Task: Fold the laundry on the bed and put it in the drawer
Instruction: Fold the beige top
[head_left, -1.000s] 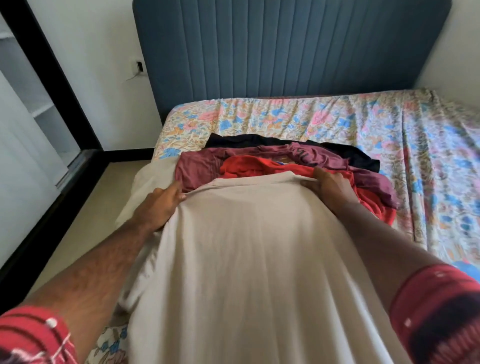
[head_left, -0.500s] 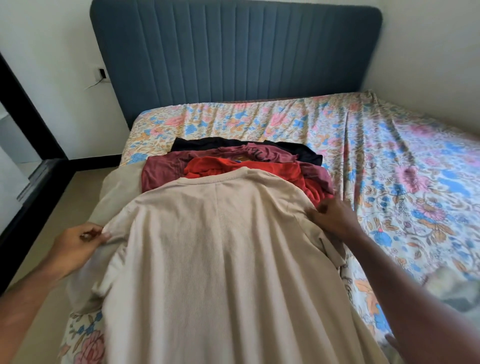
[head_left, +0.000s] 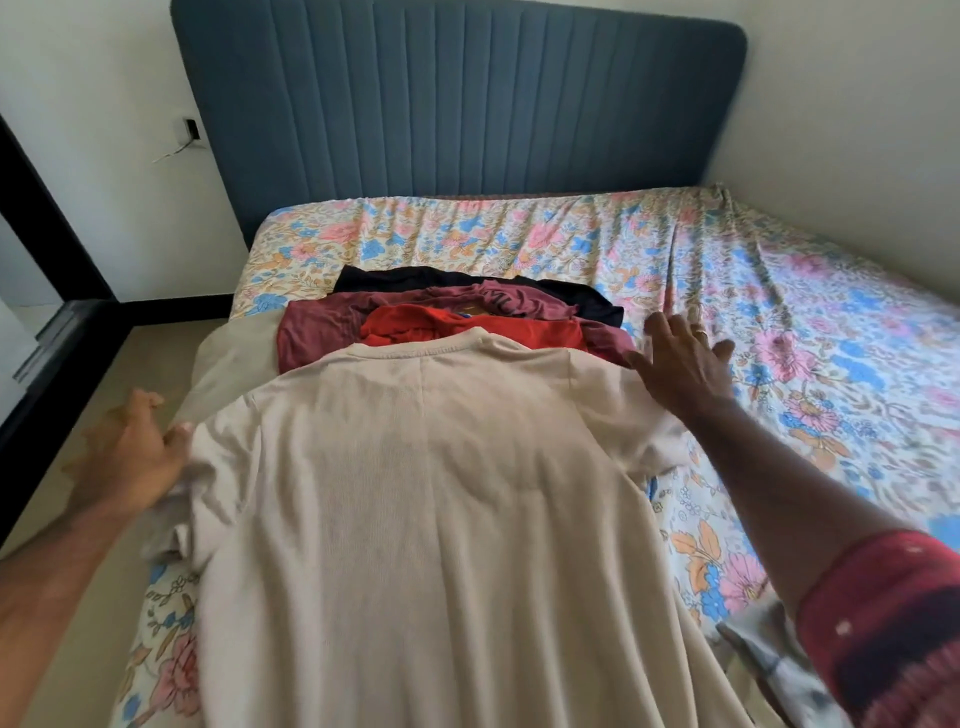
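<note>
Laundry lies in an overlapping stack on the bed (head_left: 779, 322), left of the frame's centre. Uppermost, a beige T-shirt (head_left: 415, 493) is spread back-side up, its collar toward the headboard (head_left: 457, 104) and its hem running off the lower edge of the frame. Beyond the collar, partly covered in turn, lie a red garment (head_left: 467, 330), a maroon garment (head_left: 322, 332) and a black garment (head_left: 415, 278). A second beige cloth (head_left: 228, 353) shows beneath the stack at its left edge. Left hand (head_left: 130, 457), at the middle left of the frame and blurred, touches the shirt's left sleeve; whether its grip closes on the fabric cannot be told. Right hand (head_left: 680, 364), right of centre, is spread wide with straight fingers, a ring on one finger, its palm down at the shirt's right shoulder where that meets the maroon garment; it holds nothing. Floral sheeting covers the bed. A red patterned sleeve (head_left: 883, 634) fills the lower right corner, and a pale checked cloth (head_left: 769, 654) lies just beside it.
</note>
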